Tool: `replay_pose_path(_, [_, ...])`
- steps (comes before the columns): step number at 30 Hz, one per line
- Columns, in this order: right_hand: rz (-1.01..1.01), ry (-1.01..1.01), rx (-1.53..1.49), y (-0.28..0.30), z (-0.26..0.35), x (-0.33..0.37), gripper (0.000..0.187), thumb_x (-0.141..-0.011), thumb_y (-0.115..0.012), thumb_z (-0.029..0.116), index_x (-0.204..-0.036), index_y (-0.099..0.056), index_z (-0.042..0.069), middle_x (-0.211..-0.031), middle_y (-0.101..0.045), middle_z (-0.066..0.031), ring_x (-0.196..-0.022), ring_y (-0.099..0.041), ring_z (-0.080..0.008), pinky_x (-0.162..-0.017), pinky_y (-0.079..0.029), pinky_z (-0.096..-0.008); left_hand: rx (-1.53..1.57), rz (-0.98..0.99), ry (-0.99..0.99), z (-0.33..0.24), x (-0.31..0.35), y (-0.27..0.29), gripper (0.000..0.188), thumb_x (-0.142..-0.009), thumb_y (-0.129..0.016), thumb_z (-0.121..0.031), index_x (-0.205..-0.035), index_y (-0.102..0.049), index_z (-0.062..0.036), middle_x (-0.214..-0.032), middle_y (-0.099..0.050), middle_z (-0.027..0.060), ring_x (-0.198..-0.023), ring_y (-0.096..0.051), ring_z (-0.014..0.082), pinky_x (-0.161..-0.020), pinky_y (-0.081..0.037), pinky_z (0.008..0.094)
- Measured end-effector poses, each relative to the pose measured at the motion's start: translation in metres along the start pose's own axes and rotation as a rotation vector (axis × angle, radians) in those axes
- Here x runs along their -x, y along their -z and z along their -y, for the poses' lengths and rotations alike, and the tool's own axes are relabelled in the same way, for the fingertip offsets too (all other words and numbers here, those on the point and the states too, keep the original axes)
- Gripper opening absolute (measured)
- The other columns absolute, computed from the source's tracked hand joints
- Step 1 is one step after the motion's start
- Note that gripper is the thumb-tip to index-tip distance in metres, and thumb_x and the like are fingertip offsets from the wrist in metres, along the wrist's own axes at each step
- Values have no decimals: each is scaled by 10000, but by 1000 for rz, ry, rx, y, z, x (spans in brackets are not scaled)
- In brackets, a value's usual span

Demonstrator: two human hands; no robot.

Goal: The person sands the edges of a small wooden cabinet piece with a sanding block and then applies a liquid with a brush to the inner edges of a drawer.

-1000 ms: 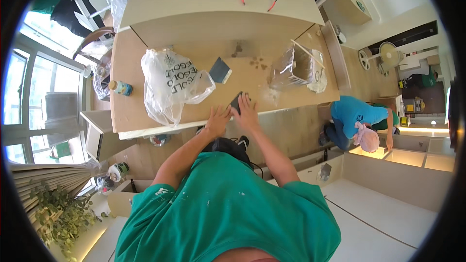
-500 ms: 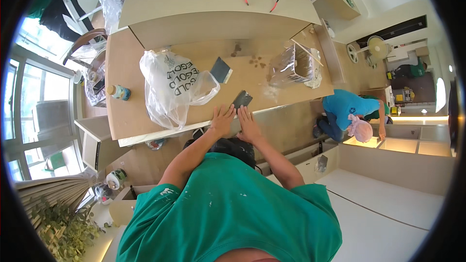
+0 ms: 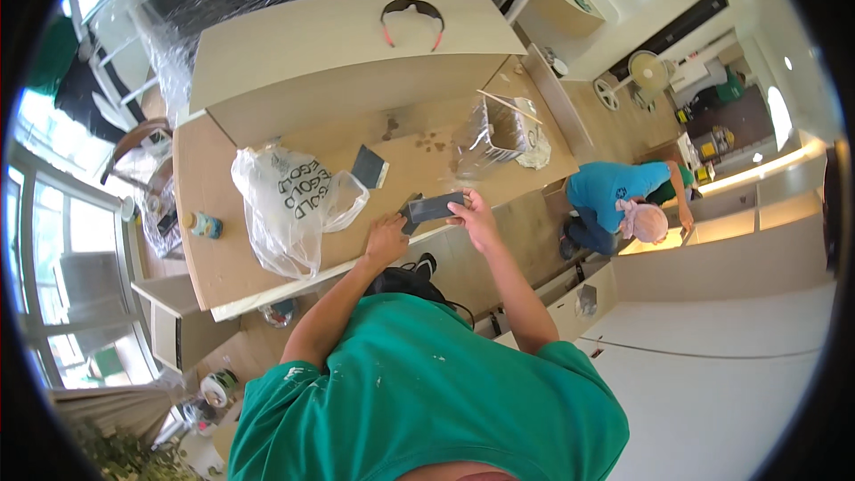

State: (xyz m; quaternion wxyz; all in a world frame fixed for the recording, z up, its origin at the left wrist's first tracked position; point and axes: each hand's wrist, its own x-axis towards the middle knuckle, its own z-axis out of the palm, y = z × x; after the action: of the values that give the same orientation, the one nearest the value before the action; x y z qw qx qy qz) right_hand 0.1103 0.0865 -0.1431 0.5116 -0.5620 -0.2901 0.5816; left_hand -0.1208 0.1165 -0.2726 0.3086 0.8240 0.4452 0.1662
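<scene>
My right hand (image 3: 478, 222) pinches one end of a dark grey strip (image 3: 435, 207) that looks like folded sandpaper, raised over the table's near edge. At its other end my left hand (image 3: 386, 239) is closed on a darker piece (image 3: 411, 222) beside the strip. Whether the two pieces are joined, I cannot tell. Another dark sheet (image 3: 367, 166) with a pale corner lies flat on the brown tabletop (image 3: 427, 160). It lies by a white, printed plastic bag (image 3: 280, 214), which is left of my hands.
A small bottle (image 3: 203, 224) stands at the table's left. A plastic-wrapped bin (image 3: 499, 131) with a stick across it sits at the right. Dark-framed glasses (image 3: 412, 11) rest on the raised back panel. To the right, a person in blue (image 3: 610, 196) bends over a lit cabinet.
My hands, earlier side by side with fingertips on the dark piece at the table's edge, have parted. My right hand has lifted the strip. The view has also shifted.
</scene>
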Motion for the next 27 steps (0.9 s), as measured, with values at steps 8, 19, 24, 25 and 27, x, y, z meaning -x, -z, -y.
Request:
replay_pose_path(8, [-6,103,153,8,13,1,507,-925,-727,66,-1404,-563,52,-985,-694,6,-830,-649,-86,-688,-531,-232,374,-300,-13,-29,-10,47,400,-957,-669,-195,-1286,-627,26,-1206,-713,186,-1050,-692,368,-917,-543,435])
replay_pose_path(19, [-98,302,104,-34,-69,6,450,-972,-648,104,-1391,-528,-7,-1099,-688,-73,-982,-633,-113,-862,-502,-282,1636,161,488,-71,-16,20,178,-1033,-632,-187,-1148,-604,-54,-1033,-693,40,-1001,-673,149,-875,-561,350])
replay_pose_path(24, [-354,444,412,-29,-106,7,490,-984,-518,37,-1467,-471,-25,-1369,-611,-217,-1275,-584,-308,-1050,-454,-368,960,81,340,-35,-2,-10,305,-955,-688,-161,-1220,-612,-29,-1151,-678,100,-1067,-663,276,-940,-543,415])
replay_pose_path(25, [-493,541,505,-30,-105,5,488,-981,-509,24,-1465,-479,-23,-1412,-586,-246,-1322,-567,-344,-1063,-448,-377,580,-25,168,-24,6,-12,371,-926,-704,-153,-1258,-607,-17,-1210,-661,129,-1113,-645,317,-969,-528,438])
replay_pose_path(27, [-384,466,536,-20,-103,6,530,-964,-461,-21,-1494,-469,-1,-1496,-498,-282,-1377,-499,-419,-1105,-425,-401,85,-101,-100,-6,21,-10,500,-877,-720,-155,-1332,-582,-4,-1332,-604,174,-1211,-586,378,-1033,-478,489])
